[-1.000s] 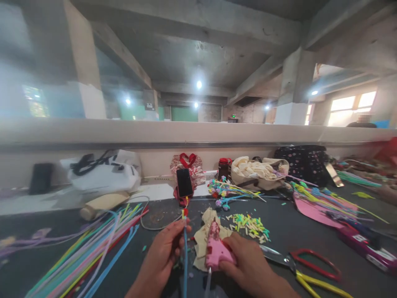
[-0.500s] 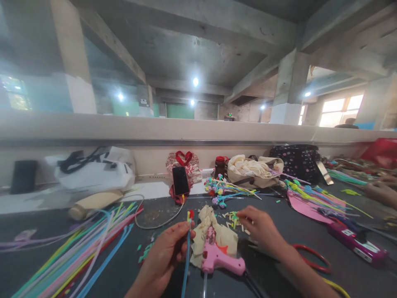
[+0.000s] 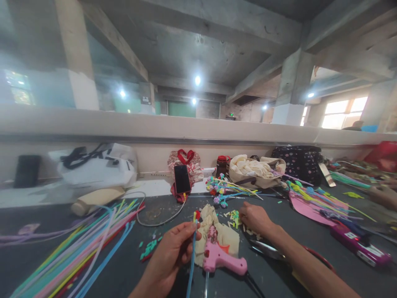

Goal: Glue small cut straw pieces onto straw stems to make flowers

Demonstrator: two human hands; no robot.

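My left hand [image 3: 173, 252] is closed round a blue pipe cleaner [image 3: 192, 263], held nearly upright, with small red and yellow pieces at its top. My right hand [image 3: 254, 219] reaches down beside a pile of short yellow, green and white cut pieces [image 3: 233, 218]. Its fingers are bent together; whatever they pinch is hidden. Between my hands lies a pink hot glue gun [image 3: 225, 261], reddish residue on its nozzle, on a crumpled cream cloth or paper [image 3: 231, 238]. Red-handled scissors [image 3: 268, 250] lie partly under my right forearm.
Long coloured pipe cleaners [image 3: 72, 252] spread across the left. A phone [image 3: 182, 179] on a cable leans on a patterned bag at the back. Finished-looking stems [image 3: 221, 188] lie before a cream bag [image 3: 245, 178]. A purple device [image 3: 359, 244] sits right; another person's hand [image 3: 384, 194] shows there.
My right hand has shifted slightly left and lower, closer over the cut pieces, its fingers more curled. More of the scissors shows. My left hand still holds the blue pipe cleaner.
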